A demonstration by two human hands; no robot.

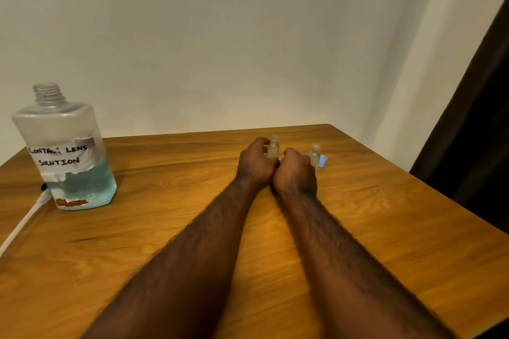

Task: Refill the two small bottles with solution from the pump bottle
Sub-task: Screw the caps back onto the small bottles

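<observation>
Our left hand (256, 164) and right hand (296, 173) meet knuckle to knuckle just right of the frame's centre, on the brown wooden table (170, 228), both with fingers curled. The left hand seems to wrap the lower part of the first small clear plastic bottle (274, 146), whose threaded neck rises uncapped above the knuckles. The right hand is clenched. A sliver of white shows between the two hands, but we cannot tell what it is or whether the right hand holds it.

The second small clear plastic bottle (314, 153) stands upright just behind the right hand, also uncapped. Its base is hidden by the knuckles, so we cannot say whether hand and bottle touch. A small blue cap (322, 161) lies just to its right.

What the pour turns on, we judge, is the gap to the source. The large clear plastic bottle with pale blue solution (66, 151) stands upright at the left edge of the frame, well apart from both small bottles. Its long axis is vertical and its threaded neck is open, with no pump head on it. The left hand is the nearer one to it.

A white tube (24, 221) runs from beside that bottle's base toward the lower left edge. It has a dark piece at its upper end and may be the pump, but it is cut off and hard to make out.
</observation>
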